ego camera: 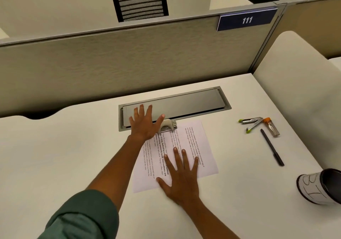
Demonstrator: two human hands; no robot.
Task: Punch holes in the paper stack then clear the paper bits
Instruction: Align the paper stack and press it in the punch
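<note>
A printed paper stack (pixel 193 146) lies on the white desk (pixel 55 155), its far edge slid into a small white and metal hole punch (pixel 168 125). My left hand (pixel 144 123) rests palm-down over the punch's left part with fingers spread, hiding most of it. Flat on the near half of the paper lies my right hand (pixel 181 177), fingers apart, holding nothing. No paper bits are visible.
A grey metal cable hatch (pixel 193 102) is set into the desk just behind the punch. To the right lie a staple remover (pixel 251 123), a small orange-capped tube (pixel 271 127) and a black pen (pixel 272 147). A tipped cup (pixel 319 187) sits at the right edge. A partition wall stands behind.
</note>
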